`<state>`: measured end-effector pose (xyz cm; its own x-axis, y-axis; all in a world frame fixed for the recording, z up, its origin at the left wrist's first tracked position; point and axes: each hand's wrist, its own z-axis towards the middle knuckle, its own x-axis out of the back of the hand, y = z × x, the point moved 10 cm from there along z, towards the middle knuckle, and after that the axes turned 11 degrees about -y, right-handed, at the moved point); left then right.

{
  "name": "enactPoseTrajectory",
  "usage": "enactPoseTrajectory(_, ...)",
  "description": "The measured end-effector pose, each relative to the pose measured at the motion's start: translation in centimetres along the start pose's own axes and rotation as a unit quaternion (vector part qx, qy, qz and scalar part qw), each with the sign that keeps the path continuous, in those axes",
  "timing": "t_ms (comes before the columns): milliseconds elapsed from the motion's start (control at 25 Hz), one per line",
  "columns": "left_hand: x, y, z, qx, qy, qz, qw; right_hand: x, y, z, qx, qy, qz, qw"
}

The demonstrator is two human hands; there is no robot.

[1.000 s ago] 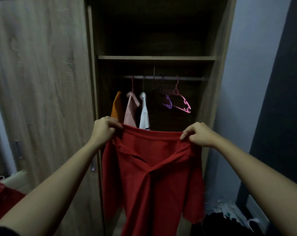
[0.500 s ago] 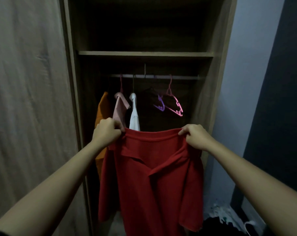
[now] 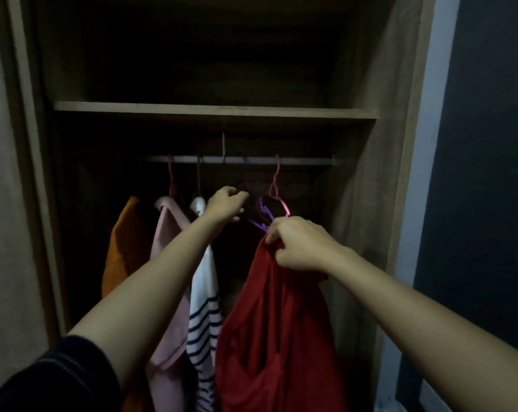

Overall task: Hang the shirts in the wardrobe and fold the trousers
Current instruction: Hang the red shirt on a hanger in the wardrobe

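The right hand (image 3: 299, 246) has its grip closed tight on a bunched edge of the red shirt (image 3: 269, 331). The fingers are curled over the cloth, and the rest of the garment hangs limp below in loose folds. The left hand (image 3: 226, 205) is up ahead of it with its fingers curled round the lower neck of a dark hanger (image 3: 242, 183). The dimness hides how firm that grip is.

The dark hanger's hook sits on the rail (image 3: 305, 160) inside the wardrobe (image 3: 367, 173). A purple hanger (image 3: 263, 215) and a pink hanger (image 3: 276, 185) are just beside it to the right, both bare. Left of the reaching arm hang a striped shirt (image 3: 205, 295), a pink shirt (image 3: 168, 257) and an orange garment (image 3: 124, 242), all under the shelf (image 3: 216, 110).

The step in hand looks like fetching a free hanger for the red shirt, which is not yet hung. The next move probably calls for unhooking the hanger without snagging its neighbours. The shirt would then need finding by its collar, since it is crumpled, so each hanger arm can go into a shoulder. No trousers are in view.
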<state>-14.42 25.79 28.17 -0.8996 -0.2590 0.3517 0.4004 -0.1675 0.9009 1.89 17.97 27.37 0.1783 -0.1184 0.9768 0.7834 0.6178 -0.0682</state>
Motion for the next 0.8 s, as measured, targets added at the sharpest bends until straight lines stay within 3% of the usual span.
enactPoseTrajectory(200, -4.9, -5.7, 10.3, 0.073, -0.018, -0.084, 0.994, 0.8, 0.2, 1.7, -0.003, 0.007, -0.034, 0.999)
enactPoseTrajectory(520, -5.6, -3.7, 13.8, 0.008, -0.006, -0.107, 0.994, 0.2, 3.7, 2.1, -0.044, -0.004, -0.046, 0.998)
enactPoseTrajectory(800, -4.1, 0.2, 5.4, -0.031, -0.009, -0.177, 0.984, -2.6, 3.8, 1.3, -0.047, -0.043, -0.038, 0.997)
